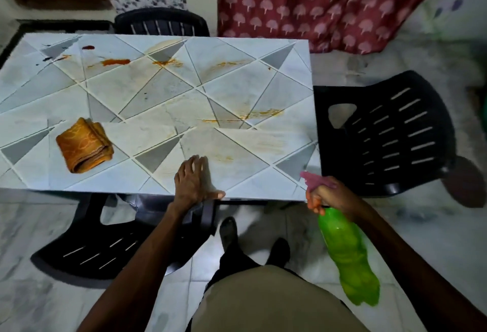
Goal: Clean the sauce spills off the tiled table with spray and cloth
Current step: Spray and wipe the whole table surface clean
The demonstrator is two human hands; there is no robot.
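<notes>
The tiled table (147, 99) carries orange and red sauce spills: a red blot (116, 62) at the far left, smears (168, 63) further along the back, and streaks (253, 117) at the middle right. A folded orange cloth (83, 146) lies on the left part of the top. My left hand (193, 180) rests flat on the near edge, fingers straight. My right hand (325, 194) grips the neck of a green spray bottle (347, 255) with a pink trigger head, held just off the table's near right corner.
Black plastic chairs stand at the right (390, 131), at the near left under the table (105, 242) and at the far side (160, 22). A red patterned curtain (329, 2) hangs behind. My legs and feet are on the marble floor below.
</notes>
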